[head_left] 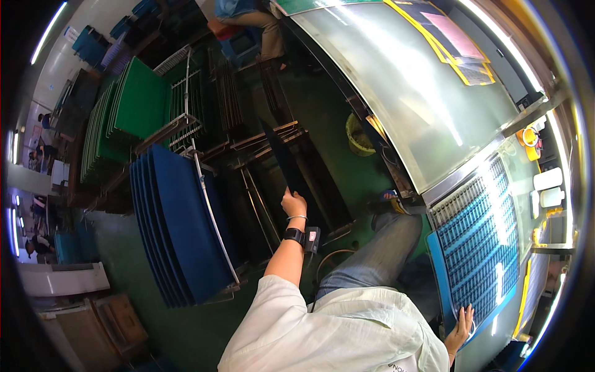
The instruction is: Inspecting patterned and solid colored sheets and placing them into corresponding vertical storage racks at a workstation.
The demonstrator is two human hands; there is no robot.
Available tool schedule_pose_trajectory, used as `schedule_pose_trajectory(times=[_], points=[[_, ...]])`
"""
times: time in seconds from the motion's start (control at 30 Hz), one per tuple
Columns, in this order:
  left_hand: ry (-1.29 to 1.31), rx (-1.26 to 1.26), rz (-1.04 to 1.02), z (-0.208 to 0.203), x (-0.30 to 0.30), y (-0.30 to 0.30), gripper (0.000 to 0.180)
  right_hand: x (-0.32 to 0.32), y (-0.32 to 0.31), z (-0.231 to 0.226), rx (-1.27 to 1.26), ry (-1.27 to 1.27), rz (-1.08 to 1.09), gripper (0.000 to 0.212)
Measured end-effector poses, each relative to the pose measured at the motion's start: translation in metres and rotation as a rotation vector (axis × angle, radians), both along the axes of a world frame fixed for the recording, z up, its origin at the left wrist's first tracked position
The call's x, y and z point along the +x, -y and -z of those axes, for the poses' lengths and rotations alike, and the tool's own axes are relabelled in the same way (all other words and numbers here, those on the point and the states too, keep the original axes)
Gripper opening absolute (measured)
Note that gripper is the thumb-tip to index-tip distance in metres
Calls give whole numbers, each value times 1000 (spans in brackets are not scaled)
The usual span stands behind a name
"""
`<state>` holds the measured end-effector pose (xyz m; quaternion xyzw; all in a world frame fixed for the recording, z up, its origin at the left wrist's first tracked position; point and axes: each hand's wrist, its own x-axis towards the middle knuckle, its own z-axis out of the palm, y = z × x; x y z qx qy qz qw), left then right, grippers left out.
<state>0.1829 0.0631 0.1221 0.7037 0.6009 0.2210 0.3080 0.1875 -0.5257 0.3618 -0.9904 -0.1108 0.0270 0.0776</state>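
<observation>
My left hand (294, 203) reaches forward, its fingers closed on the near end of a thin dark panel (282, 158). This panel stands on edge, tilted, above a dark low rack (263, 192). At the lower right, my right hand (460, 328) is at the near edge of a blue patterned panel (474, 242), its fingers over the top face; the thumb is hard to make out. Rows of small repeated shapes cover that panel, and strong glare lies across it. It rests on the worktable, with its plain blue border towards me.
Blue boards (186, 229) stand in a white-framed rack on the left, green boards (139, 99) behind them. A glossy worktable (409, 80) runs along the right, a yellow bucket (359, 134) beside it. White bottles (548, 189) stand far right. Another person (266, 31) sits at the top.
</observation>
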Motion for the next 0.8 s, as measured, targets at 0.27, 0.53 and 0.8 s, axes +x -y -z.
schedule_pose_trajectory(times=[0.27, 0.53, 0.8], points=[[-306, 2, 144, -8, 26, 10, 66, 4, -8, -35, 55, 197, 34, 37], [405, -1171, 829, -195, 49, 147, 64, -38, -34, -47, 7, 300, 13, 25], [180, -814, 981, -212, 69, 195, 21, -97, 23, -22, 268, 403, 538, 52]])
